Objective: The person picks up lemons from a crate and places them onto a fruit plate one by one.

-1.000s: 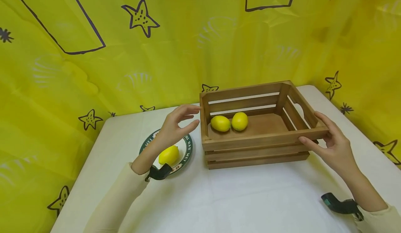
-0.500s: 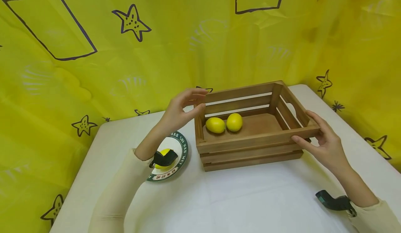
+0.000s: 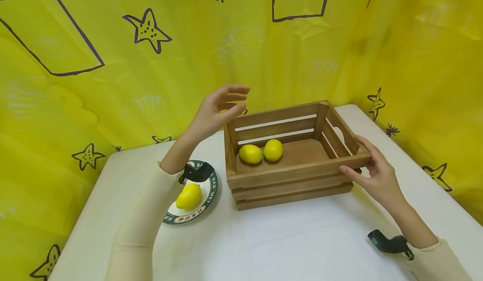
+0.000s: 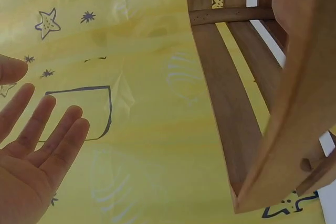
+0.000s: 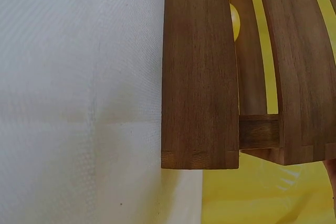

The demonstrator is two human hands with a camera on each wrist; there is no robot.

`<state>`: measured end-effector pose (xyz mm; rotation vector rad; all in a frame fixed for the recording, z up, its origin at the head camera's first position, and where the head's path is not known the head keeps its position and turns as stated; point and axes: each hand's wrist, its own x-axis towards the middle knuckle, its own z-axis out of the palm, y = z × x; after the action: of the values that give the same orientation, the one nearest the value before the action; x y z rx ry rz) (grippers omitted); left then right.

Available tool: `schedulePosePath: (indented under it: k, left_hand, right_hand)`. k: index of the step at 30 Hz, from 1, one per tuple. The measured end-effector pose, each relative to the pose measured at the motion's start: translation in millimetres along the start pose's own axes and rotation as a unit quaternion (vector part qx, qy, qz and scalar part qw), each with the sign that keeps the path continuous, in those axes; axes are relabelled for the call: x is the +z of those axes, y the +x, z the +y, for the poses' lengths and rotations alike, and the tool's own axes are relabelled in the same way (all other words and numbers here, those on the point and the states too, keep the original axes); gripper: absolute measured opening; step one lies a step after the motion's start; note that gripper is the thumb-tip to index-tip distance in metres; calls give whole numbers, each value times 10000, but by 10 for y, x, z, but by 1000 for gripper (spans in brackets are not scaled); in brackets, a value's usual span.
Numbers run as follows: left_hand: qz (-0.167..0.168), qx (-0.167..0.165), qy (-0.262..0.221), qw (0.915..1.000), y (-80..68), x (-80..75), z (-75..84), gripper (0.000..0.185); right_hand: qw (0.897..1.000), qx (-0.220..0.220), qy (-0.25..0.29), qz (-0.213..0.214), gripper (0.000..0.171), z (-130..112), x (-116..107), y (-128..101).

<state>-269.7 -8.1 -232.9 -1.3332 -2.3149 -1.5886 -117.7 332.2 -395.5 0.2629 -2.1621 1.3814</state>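
A slatted wooden crate [image 3: 286, 174] stands on the table with two lemons, the left lemon [image 3: 250, 154] and the right lemon [image 3: 273, 150], near its left end. My right hand [image 3: 377, 180] grips the crate's front right corner, thumb on the front and fingers on the right end. Above the crate's left rear corner, my left hand [image 3: 216, 111] hovers with loose, extended fingers and holds nothing. In the left wrist view, that hand's palm [image 4: 26, 182] shows apart from the crate. Below the left forearm, another lemon [image 3: 189, 196] lies on a green-rimmed plate [image 3: 211, 197], which the arm partly hides.
White cloth covers the table [image 3: 286, 243]. Behind it hangs a yellow curtain [image 3: 188, 63] with starfish drawings, close to the crate's back. Dark wrist cameras sit on both arms, the left camera [image 3: 200, 172] over the plate.
My left hand has risen from beside the crate's left end to above its rear left corner. The right hand keeps its grip on the crate. The head view has shifted slightly.
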Motion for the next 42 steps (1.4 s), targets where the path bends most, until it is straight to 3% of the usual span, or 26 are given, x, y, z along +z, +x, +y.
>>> schedulePosePath:
  k: [10, 19, 28, 35, 42]
  left_hand:
    - [-65, -206, -236, 9995, 182, 68, -45, 38]
    - [-142, -360, -616, 9974, 325, 261, -172, 35]
    - [-578, -620, -814, 9931, 488, 553, -250, 33]
    - [-875, -735, -1122, 9871, 549, 730, -424, 31]
    - [-1220, -1010, -1134, 9808, 621, 862, -571, 31]
  right_hand:
    - [9997, 233, 59, -48, 87, -17, 98, -39]
    - [9996, 250, 115, -67, 87, -39, 126, -39]
    - [9996, 252, 134, -73, 87, -57, 95, -17]
    - [9991, 372, 175, -31, 87, -67, 74, -12]
    - [9989, 442, 131, -33, 87, -84, 29, -26]
